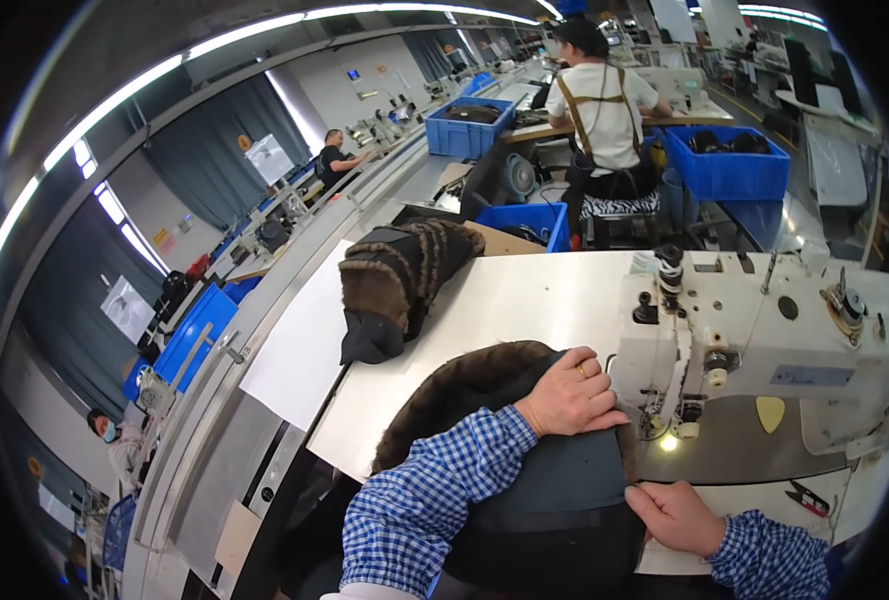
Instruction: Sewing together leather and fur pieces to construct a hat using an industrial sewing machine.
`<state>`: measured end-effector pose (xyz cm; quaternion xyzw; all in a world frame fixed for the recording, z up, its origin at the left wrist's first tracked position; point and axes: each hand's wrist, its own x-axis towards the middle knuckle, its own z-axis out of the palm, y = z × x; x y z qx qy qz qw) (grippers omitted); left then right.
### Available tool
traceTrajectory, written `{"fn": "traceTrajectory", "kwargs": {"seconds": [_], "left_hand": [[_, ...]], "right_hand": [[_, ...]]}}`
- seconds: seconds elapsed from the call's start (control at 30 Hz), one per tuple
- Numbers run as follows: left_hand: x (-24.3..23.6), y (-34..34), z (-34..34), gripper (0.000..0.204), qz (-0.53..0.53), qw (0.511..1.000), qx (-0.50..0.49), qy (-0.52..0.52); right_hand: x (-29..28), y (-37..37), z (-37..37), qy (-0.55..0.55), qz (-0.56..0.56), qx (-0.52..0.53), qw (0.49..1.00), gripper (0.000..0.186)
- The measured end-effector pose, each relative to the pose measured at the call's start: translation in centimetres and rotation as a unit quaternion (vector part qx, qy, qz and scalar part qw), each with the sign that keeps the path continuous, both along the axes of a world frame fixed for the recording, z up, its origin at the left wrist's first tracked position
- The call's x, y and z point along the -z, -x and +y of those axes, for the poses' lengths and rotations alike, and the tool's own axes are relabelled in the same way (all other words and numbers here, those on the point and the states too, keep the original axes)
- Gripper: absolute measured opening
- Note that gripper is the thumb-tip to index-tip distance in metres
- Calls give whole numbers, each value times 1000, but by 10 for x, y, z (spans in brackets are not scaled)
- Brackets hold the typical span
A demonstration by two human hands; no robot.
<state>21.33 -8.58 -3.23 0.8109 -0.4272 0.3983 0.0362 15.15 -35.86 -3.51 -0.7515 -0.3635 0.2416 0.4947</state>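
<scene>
Just left of the sewing machine [744, 325] sits a dark cloth piece [554, 475] with fur [434, 405], and the left hand [572, 395] and the right hand [679, 517], apart from each other, both pinch its edge nearest the machine. It looks light, soft and bendy (the fur may slip), so that edge seems best to hold.

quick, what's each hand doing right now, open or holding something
Left hand: closed, fingers curled over the dark fabric, holding it beside the sewing machine.
Right hand: closed, pinching the same fabric's edge.
</scene>
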Motion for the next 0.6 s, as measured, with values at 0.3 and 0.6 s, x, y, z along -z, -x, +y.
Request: {"fn": "traceTrajectory", "kwargs": {"seconds": [0.3, 0.6], "left_hand": [[7, 3, 7, 41, -5, 1000, -13, 22], [8, 7, 5, 40, -19, 999, -14, 40]], "right_hand": [[4, -2, 13, 10, -48, 50, 998, 51], [8, 4, 9, 12, -25, 72, 997, 48]]}}
